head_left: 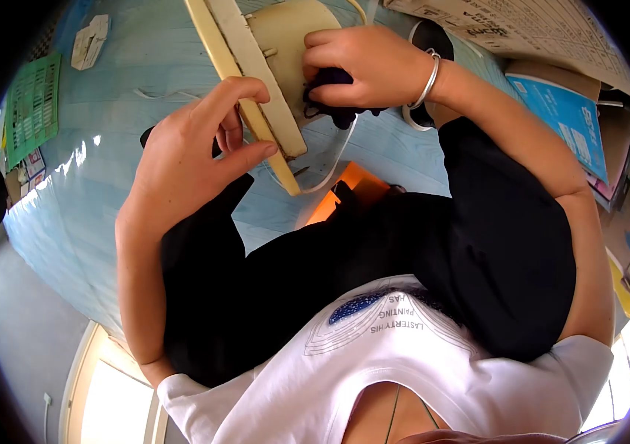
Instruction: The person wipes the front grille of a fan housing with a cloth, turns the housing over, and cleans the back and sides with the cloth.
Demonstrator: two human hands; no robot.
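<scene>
A cream-coloured appliance housing (283, 33) with a yellowed flat rim (252, 118) stands tilted on the floor in front of me. My left hand (189, 144) grips the edge of that rim, its thumb on the near side and its fingers bent over the other. Bunched in my right hand (370, 65) is a dark purple cloth (339, 77), pressed against the rounded back of the housing. A pale cord (341, 152) hangs down below it. What kind of appliance this is, I cannot make out.
An orange object (344, 194) lies on the blue wood-pattern floor (100, 192), partly hidden by my leg. Cardboard (544, 26) and a blue box (563, 118) are stacked at the right. On the left are a green basket (34, 107) and a small white item (91, 42).
</scene>
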